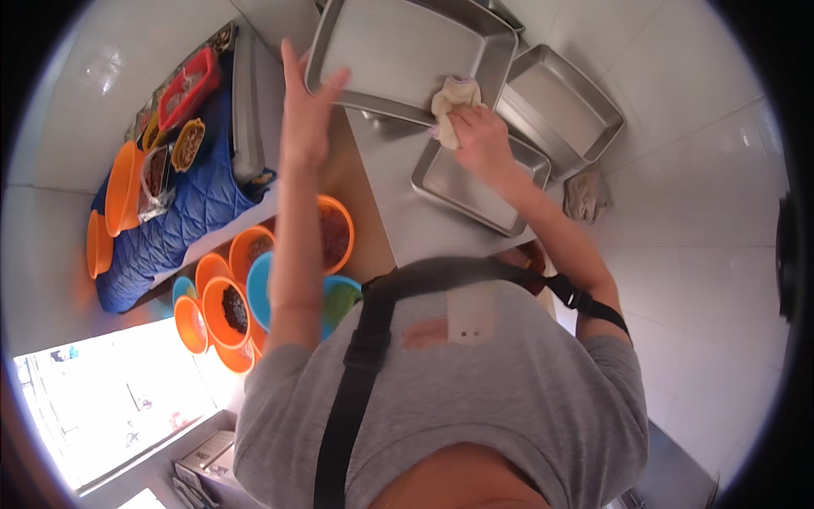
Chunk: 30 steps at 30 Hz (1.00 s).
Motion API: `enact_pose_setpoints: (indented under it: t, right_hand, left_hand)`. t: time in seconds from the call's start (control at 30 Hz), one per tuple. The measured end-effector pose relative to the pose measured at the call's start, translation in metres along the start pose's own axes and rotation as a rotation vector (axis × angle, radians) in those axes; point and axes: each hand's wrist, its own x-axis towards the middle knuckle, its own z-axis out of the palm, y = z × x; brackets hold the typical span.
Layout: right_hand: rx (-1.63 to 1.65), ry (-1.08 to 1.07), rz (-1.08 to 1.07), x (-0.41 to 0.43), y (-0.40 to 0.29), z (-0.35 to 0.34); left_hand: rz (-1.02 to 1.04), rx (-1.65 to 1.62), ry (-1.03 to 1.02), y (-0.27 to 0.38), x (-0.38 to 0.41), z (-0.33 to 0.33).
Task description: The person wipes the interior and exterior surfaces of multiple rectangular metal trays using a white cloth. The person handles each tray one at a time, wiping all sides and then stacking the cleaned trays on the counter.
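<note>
A large rectangular metal pan (pixel 388 48) lies before me at the top of the view. My right hand (pixel 481 141) grips a cream-coloured cloth (pixel 456 102) and presses it at the pan's near right corner. At the pan's left end is my left hand (pixel 310 102), slightly blurred, with thumb and fingers spread apart. Whether it touches the rim I cannot tell. Below the cloth, a smaller shallow metal tray (pixel 470 184) rests on the metal counter (pixel 394 184), partly covered by my right hand and forearm.
Several stacked metal pans (pixel 572 95) stand at the right wall, with a crumpled cloth (pixel 585 196) nearby. Orange bowls (pixel 219 312) and blue bowls (pixel 257 286) holding food crowd the left. Beyond them, a blue quilted cover (pixel 191 210) carries a red basket (pixel 189 89) and other containers.
</note>
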Motion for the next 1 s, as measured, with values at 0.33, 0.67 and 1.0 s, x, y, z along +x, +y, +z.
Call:
enact_pose_setpoints:
  t: [0.33, 0.67, 1.0]
  right_hand:
    - [0.024, -0.394, -0.102, 0.031, -0.028, -0.016]
    - [-0.041, -0.088, -0.192, 0.089, -0.037, 0.020]
    - [-0.267, 0.028, -0.171, 0.143, 0.032, 0.039]
  left_hand:
    - [-0.164, -0.279, 0.321, -0.084, -0.010, -0.003]
    - [0.089, 0.197, 0.196, -0.054, -0.010, 0.013]
    - [-0.036, 0.134, 0.256, -0.048, -0.030, -0.005]
